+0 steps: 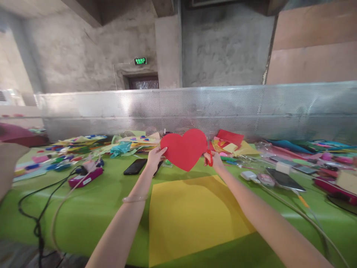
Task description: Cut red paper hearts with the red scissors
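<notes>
A red paper heart (184,150) is held up over the table, its flat face toward me. My left hand (155,158) pinches its left edge between thumb and fingers. At the heart's right side, my right hand (214,159) is closed on scissors with red handles (210,158), blades pointing up. Whether those fingers also touch the heart's edge I cannot tell. Below both hands lies a large yellow paper sheet (192,216) on the green tablecloth (111,208).
Left of the sheet are a black phone (135,166) and a magenta power strip (86,176) with trailing cables. At right lie a white charger (248,175) and a dark phone (285,179). Coloured paper scraps (232,143) line the back, before a perforated metal screen (195,108).
</notes>
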Demonstrator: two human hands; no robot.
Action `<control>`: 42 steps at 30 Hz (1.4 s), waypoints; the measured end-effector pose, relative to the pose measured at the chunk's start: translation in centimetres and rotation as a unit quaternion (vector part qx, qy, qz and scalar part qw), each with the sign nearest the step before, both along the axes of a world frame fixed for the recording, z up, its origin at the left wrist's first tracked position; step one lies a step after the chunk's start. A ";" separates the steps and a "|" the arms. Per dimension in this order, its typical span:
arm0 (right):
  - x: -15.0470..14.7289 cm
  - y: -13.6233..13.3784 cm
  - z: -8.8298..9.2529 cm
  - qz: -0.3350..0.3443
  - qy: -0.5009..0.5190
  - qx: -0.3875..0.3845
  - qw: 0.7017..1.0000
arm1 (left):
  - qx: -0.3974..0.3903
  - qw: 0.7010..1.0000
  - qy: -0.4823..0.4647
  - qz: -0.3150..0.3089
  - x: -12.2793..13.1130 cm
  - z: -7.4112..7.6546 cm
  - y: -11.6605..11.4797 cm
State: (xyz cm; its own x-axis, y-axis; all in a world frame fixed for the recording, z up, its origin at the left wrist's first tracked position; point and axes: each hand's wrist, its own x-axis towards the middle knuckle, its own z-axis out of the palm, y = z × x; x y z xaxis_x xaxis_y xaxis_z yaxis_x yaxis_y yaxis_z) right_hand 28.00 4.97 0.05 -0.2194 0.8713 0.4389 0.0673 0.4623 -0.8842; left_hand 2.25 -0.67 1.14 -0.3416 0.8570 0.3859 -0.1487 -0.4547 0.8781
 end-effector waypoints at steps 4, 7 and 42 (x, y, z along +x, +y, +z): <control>-0.1 -0.4 0.1 -0.004 -0.010 0.002 1.000 | 0.000 1.000 -0.003 0.002 0.1 0.1 -0.1; -0.2 -0.6 0.2 -0.005 -0.016 0.005 1.000 | -0.002 1.000 -0.004 0.002 0.0 0.0 -0.1; -0.6 -0.8 -0.2 -0.016 -0.027 0.002 1.000 | -0.005 1.000 -0.006 0.006 0.0 -0.2 0.2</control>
State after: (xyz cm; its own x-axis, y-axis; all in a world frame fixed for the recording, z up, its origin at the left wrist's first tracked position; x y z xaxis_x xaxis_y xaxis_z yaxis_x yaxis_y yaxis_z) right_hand 27.38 4.21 -0.14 -0.2138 0.8765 0.4314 0.1294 0.4632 -0.8768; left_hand 2.22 -0.46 0.93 -0.3573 0.8563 0.3730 -0.1541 -0.4479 0.8807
